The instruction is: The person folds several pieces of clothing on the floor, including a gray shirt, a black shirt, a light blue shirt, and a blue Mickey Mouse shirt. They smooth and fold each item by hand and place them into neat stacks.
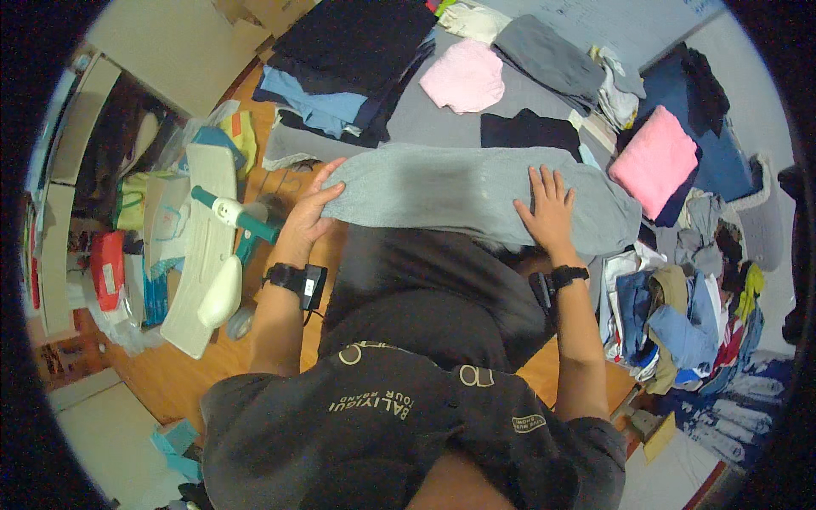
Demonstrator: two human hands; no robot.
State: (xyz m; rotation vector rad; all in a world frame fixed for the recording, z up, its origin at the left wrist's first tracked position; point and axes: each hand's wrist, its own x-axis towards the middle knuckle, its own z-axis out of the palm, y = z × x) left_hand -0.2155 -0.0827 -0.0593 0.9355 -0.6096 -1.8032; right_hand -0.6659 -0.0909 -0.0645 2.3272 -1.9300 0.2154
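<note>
A long folded light grey-blue garment [440, 185] lies across my lap, with a darker patch on its middle. At its left end, my left hand [315, 203] grips the rounded edge between thumb and fingers. My right hand [547, 207] rests flat on the cloth toward its right end, fingers spread. Past the garment's far edge lie a folded black cloth [526, 131] and a pale pink folded cloth [463, 76]. Close to the right end sits a brighter pink folded towel [655, 159].
Dark folded clothes [350, 51] and a grey folded garment [551, 60] lie on the grey surface ahead. Folded jeans and other clothes [685, 325] are packed at right. A white-and-green plastic object [210, 255] stands on the wooden floor [146, 376] at left.
</note>
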